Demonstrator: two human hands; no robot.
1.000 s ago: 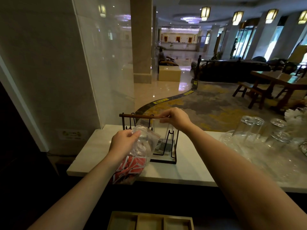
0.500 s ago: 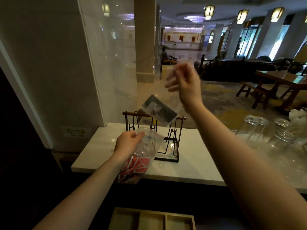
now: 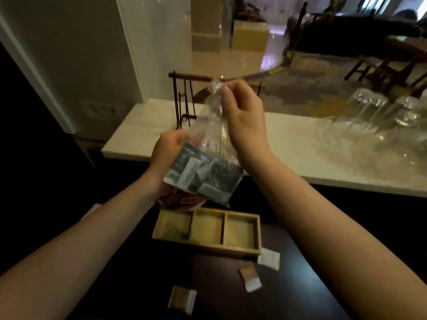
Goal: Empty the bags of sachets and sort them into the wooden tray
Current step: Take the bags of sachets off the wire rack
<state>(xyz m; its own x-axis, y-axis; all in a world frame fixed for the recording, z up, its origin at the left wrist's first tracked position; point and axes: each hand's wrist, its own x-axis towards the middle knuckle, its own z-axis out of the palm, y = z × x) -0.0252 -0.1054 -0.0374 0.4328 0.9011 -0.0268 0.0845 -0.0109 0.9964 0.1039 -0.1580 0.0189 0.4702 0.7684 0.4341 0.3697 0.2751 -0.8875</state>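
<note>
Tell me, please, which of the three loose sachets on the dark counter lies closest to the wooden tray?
The white sachet, lying just off the wooden tray's near right corner. The two brown-and-white sachets lie farther toward the person.

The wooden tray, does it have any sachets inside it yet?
No, all three compartments of the wooden tray look bare.

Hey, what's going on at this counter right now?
A person is working on a clear bag of dark sachets. The right hand pinches its top while the left hand grips it lower down, together with a bag of red sachets behind it. Below them, the wooden tray shows three compartments with nothing in them yet. A few loose sachets lie on the dark surface beside the tray.
</note>
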